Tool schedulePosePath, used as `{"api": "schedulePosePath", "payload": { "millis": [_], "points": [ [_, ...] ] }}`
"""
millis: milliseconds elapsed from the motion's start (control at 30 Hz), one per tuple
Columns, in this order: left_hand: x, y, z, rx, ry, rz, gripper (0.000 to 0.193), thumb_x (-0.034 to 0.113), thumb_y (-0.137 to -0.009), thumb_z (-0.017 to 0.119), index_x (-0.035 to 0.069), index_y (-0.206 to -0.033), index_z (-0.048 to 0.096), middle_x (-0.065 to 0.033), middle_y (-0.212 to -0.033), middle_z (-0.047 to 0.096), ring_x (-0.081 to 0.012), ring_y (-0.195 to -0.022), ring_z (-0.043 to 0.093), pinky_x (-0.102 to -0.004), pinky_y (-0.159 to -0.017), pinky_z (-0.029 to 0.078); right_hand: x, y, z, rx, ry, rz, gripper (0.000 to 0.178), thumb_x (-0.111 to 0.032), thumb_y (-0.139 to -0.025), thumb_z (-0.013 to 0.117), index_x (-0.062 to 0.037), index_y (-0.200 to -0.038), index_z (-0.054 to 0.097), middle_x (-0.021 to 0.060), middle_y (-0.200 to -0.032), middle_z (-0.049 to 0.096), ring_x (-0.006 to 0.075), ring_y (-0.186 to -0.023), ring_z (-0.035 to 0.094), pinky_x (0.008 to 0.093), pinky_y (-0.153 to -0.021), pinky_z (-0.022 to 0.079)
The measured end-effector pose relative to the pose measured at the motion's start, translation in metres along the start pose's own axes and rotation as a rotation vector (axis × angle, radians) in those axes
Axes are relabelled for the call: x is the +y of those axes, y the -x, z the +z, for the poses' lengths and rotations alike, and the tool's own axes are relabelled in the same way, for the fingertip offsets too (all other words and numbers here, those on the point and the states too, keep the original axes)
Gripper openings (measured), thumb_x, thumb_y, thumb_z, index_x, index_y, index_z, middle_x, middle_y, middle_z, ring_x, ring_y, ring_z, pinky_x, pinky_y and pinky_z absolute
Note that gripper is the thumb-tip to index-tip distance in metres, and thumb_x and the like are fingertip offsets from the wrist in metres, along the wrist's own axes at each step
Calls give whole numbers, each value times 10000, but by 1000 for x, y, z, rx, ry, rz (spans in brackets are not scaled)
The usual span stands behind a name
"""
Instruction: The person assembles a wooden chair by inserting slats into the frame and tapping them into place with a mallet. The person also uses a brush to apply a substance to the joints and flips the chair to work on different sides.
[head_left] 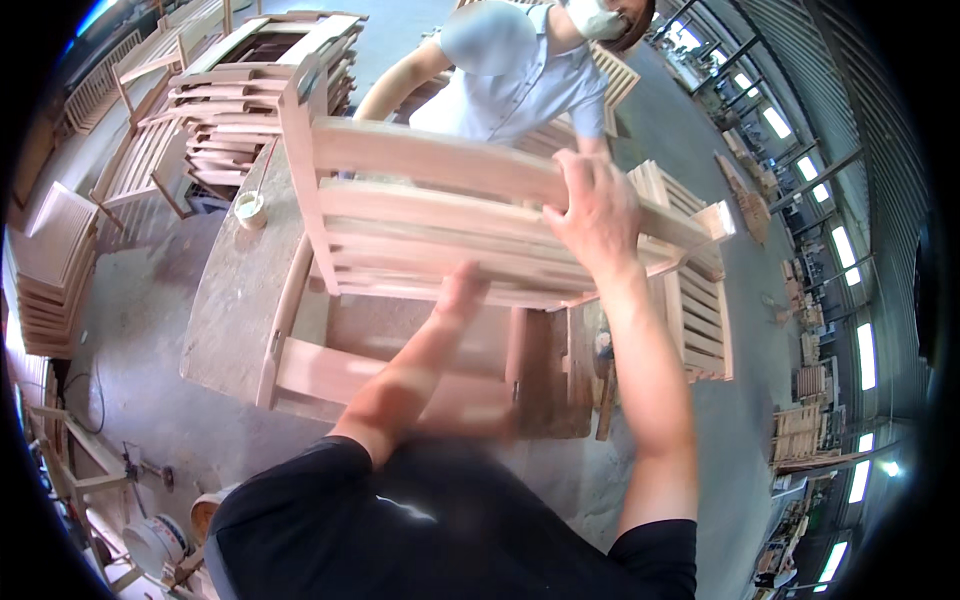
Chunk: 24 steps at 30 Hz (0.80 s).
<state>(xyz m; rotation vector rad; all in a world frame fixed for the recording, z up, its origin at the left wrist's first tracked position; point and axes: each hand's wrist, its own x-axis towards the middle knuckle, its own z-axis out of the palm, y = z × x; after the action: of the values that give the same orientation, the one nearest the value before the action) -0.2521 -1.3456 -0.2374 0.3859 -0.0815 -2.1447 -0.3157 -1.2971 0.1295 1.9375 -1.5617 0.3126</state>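
Note:
A pale wooden slatted frame (pixel 430 200), like a chair or bench back, stands tilted over the worktable. My right hand (pixel 598 210) is closed over its top rail near the right end, thumb on the near side. At the lower slats, my left hand (pixel 462 290) touches the frame; its fingers are partly hidden and smeared by motion. Below lies another wooden frame (pixel 330 370) with a wide front rail, on the worktable (pixel 225 310). A hammer (pixel 604 350) lies by the table's right edge, close to my right forearm.
Across the table a masked co-worker in a light shirt (pixel 490 80) stands close behind the frame. A cup of whitish paste (pixel 250 210) with a stick sits on the table's left. Stacked slatted parts (pixel 235 120) stand back left; a slatted piece (pixel 700 310) stands right.

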Motion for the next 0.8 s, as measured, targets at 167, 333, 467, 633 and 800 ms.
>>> {"api": "schedulePosePath", "payload": {
  "millis": [167,333,467,633,800],
  "points": [
    [16,22,35,74,-40,-21,216,164,-914,601,61,-1097,650,-99,-1104,669,-237,-1041,625,-358,-1000,480,-3,5,-30,-37,32,22,622,-214,-654,863,-148,-1199,570,77,-1048,645,306,-970,629,439,-816,513],
    [79,90,143,-109,-329,231,129,143,-923,637,31,-985,623,-113,-904,632,-191,-827,578,-326,-749,496,6,-1,-127,372,61,127,552,-219,-663,845,-118,-1139,584,99,-998,662,318,-910,658,439,-789,523],
    [123,162,238,-62,-380,833,367,116,-863,764,41,-1128,522,-102,-996,612,-194,-840,624,-336,-720,536,15,21,-199,665,-33,265,543,-215,-690,861,-61,-1137,593,104,-1012,683,261,-857,685,401,-761,557],
    [158,269,320,-169,-678,1430,455,27,-764,842,-9,-1163,627,-100,-988,678,-155,-838,627,-273,-755,518,33,99,-222,832,-516,444,538,-189,-721,893,18,-1092,562,67,-966,661,149,-823,645,299,-721,545],
    [181,342,365,-333,-1270,1788,440,113,-738,895,-50,-1041,620,-108,-899,673,-149,-736,618,-258,-643,505,-20,158,-160,1155,-1462,663,474,-99,-763,840,28,-1125,563,57,-947,645,103,-810,625,255,-698,530]
  ]
}}
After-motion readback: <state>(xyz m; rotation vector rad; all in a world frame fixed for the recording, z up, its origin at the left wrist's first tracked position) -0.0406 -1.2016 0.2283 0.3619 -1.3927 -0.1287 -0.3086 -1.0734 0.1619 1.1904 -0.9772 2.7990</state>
